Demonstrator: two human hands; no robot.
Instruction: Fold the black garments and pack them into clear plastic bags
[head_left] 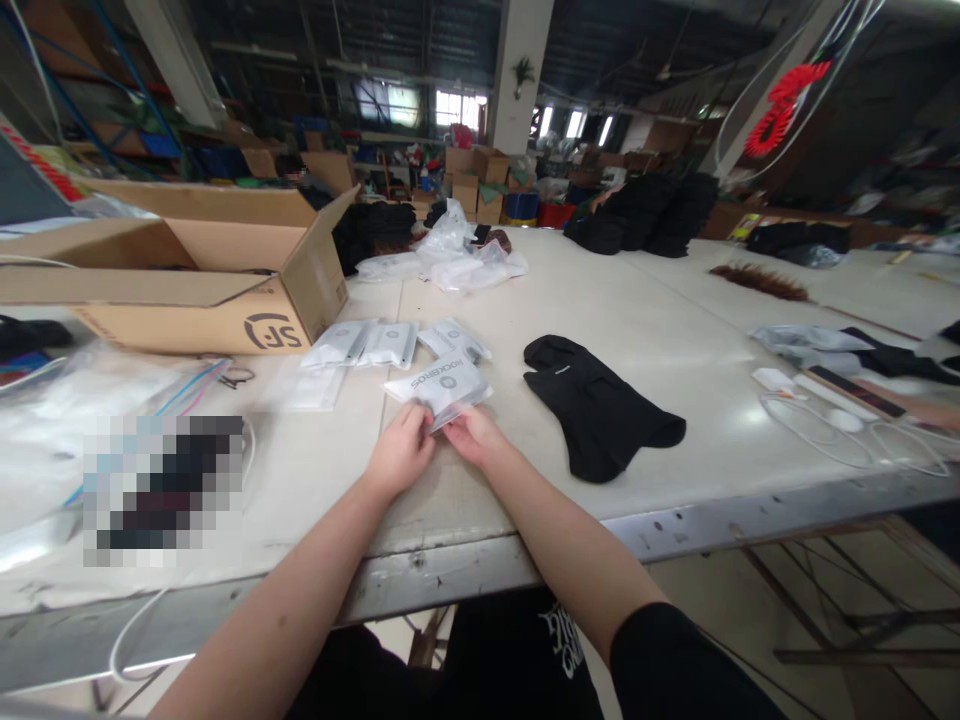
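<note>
A pale printed plastic packet (442, 388) lettered ROCKBROS is between my two hands, tilted a little off the white table. My left hand (405, 447) pinches its near edge on the left. At the near right corner, the fingers of my right hand (472, 434) close on the same packet. Several similar packets lie just beyond it, among them a left one (341, 343), a middle one (388, 344) and a partly covered one (454, 338). To the right of my hands a black fabric head cover (600, 400) lies flat.
An open cardboard box (202, 310) stands at the left. Clear plastic bags (457, 255) and black fabric stacks (645, 215) sit farther back. White cables (817, 430) lie at the right, beside another person's arm (926, 408). The table's metal edge (465, 570) runs below my forearms.
</note>
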